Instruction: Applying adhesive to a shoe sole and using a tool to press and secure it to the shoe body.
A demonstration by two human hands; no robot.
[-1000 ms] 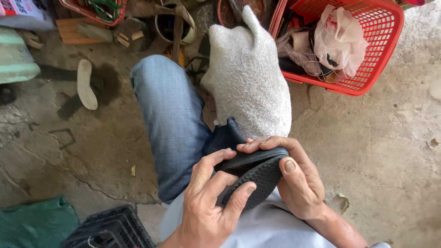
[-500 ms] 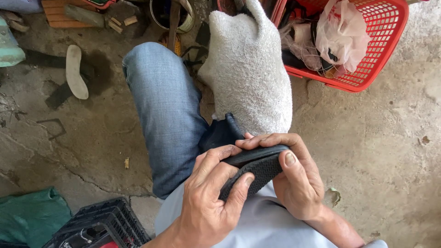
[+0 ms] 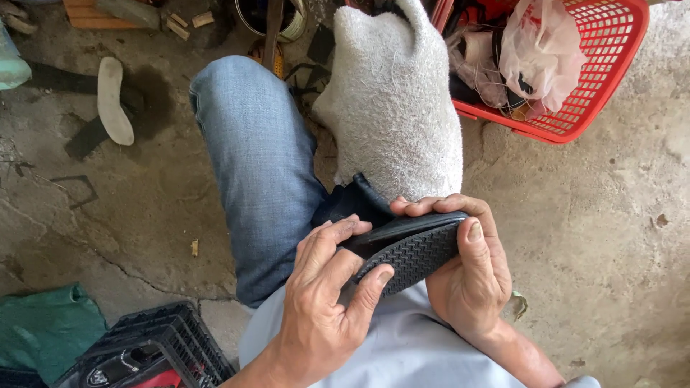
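1. Where the concrete floor (image 3: 611, 215) runs out at the far left, a green cloth (image 3: 43, 327) lies crumpled, and a pale insole (image 3: 115, 100) rests further up beside dark scraps.
2. Just right of the cloth sits a black crate (image 3: 154, 352).
3. Next comes the person's leg in blue jeans (image 3: 259, 158), bent over the floor.
4. At the lap, the left hand (image 3: 323, 302) wraps its fingers (image 3: 338, 241) over the upper edge of a black shoe sole (image 3: 410, 251), thumb pressed against the ridged tread.
5. That sole is held tilted, tread toward the person, between both hands above the knee.
6. Behind it a grey woolly cloth (image 3: 395, 100) is draped over something upright.
7. On the right, the right hand (image 3: 471, 276) is clamped on the sole's other end, fingers curled over the top and thumb on the tread.
8. Farthest right, a red plastic basket (image 3: 604, 79) holds bags and oddments.
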